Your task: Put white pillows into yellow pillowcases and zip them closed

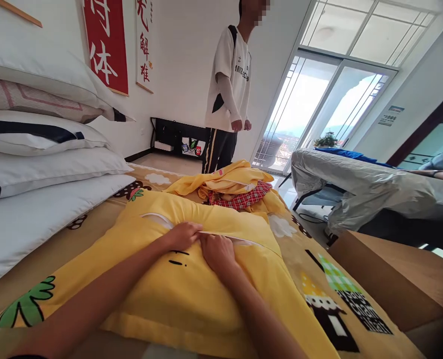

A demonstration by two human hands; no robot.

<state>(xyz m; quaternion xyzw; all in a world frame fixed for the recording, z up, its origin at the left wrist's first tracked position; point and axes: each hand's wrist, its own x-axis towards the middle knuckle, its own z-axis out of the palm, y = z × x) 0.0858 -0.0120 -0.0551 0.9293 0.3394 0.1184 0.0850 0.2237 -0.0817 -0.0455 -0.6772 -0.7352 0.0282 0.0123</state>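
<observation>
A yellow pillowcase (176, 299) with green leaf prints lies in front of me, plumped out by a white pillow (157, 219) that shows through a slit across its upper side. At the middle of that slit, my left hand (184, 236) is closed on the edge of the cloth. Just to its right, my right hand (218, 253) also grips the slit's edge, with fingers curled. The two hands nearly touch. Whether they hold a zip pull is hidden by the fingers. Black printed marks show on the cloth below the hands.
Stacked white pillows (49, 199) rise on the left. Beyond the pillowcase lies crumpled yellow and red-checked cloth (239, 194) on the patterned bedspread (292, 279). A person (226, 89) stands behind the bed. At right are a cardboard box (396, 279) and a plastic-covered table (363, 184).
</observation>
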